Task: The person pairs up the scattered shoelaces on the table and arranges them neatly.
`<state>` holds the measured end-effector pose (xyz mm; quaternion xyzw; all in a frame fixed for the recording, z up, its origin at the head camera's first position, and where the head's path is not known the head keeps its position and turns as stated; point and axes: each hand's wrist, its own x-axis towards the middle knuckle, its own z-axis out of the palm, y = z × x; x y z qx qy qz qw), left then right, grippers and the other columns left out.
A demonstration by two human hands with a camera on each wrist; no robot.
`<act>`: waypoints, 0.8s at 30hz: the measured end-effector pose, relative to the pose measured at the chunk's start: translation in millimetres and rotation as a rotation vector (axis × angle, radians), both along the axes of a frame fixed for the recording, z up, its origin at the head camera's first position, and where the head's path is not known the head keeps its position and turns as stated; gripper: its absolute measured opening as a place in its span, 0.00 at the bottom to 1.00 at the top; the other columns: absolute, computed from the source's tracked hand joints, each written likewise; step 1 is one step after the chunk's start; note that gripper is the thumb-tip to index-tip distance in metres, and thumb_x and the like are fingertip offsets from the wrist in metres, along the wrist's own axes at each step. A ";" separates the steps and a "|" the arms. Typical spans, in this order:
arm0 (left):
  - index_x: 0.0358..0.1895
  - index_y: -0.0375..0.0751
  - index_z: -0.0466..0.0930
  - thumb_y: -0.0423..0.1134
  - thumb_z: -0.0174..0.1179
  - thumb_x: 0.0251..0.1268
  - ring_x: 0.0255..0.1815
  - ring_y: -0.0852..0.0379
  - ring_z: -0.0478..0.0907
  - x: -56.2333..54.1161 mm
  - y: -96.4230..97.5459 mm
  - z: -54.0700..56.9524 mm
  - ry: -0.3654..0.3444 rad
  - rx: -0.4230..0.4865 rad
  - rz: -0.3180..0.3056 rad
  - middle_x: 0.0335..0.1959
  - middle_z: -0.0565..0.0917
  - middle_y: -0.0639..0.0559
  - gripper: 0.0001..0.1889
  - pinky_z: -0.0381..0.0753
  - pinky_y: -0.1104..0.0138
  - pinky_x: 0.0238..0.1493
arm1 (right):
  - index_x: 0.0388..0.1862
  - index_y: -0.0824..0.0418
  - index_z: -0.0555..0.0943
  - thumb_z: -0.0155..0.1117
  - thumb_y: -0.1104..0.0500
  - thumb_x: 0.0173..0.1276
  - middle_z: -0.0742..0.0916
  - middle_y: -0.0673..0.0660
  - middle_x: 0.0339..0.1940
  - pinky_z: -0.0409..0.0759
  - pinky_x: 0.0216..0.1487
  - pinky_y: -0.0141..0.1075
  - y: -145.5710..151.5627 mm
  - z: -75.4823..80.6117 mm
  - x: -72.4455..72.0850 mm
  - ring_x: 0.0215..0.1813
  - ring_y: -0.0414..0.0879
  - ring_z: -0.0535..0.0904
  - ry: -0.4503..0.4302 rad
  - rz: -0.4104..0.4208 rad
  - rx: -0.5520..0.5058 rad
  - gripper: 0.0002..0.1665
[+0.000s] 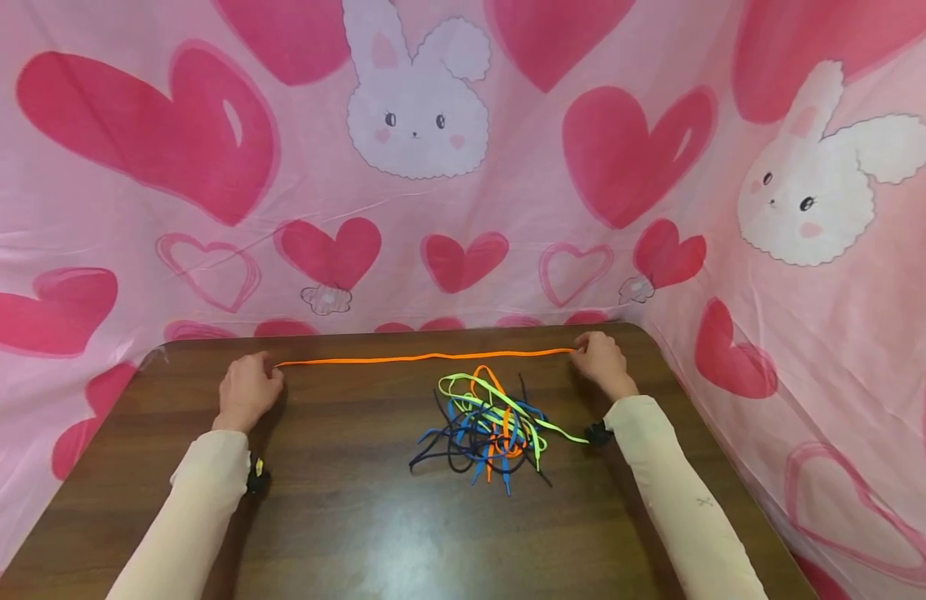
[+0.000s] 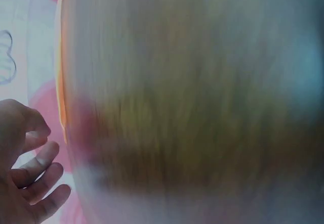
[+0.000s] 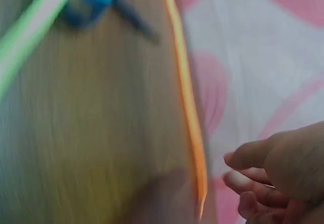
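An orange shoelace (image 1: 432,357) lies stretched nearly straight across the far part of the table. My left hand (image 1: 247,392) is by its left end; in the left wrist view the loosely bent fingers (image 2: 43,158) are apart from the lace tip. At the other end is my right hand (image 1: 603,367). The right wrist view shows its fingers (image 3: 248,155) loosely bent, with a gap between them and the orange lace (image 3: 187,97). A tangled pile of shoelaces (image 1: 493,425) in lime green, blue, dark navy and orange lies nearer, right of centre.
The brown wooden table (image 1: 342,517) has rounded far corners. Just behind its far edge hangs a pink cloth (image 1: 402,208) with hearts and rabbits, continuing along the right side. One lime green lace (image 1: 563,432) trails from the pile to the right wrist.
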<state>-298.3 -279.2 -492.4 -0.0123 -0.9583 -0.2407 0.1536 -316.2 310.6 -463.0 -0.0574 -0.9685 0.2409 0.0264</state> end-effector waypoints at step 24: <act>0.52 0.37 0.86 0.33 0.61 0.72 0.43 0.49 0.81 31.0 124.3 36.1 -0.053 0.308 -0.430 0.45 0.88 0.42 0.11 0.84 0.51 0.51 | 0.38 0.65 0.85 0.68 0.67 0.61 0.83 0.54 0.28 0.75 0.34 0.34 -129.6 -21.2 40.7 0.29 0.44 0.75 -0.174 0.321 -0.204 0.06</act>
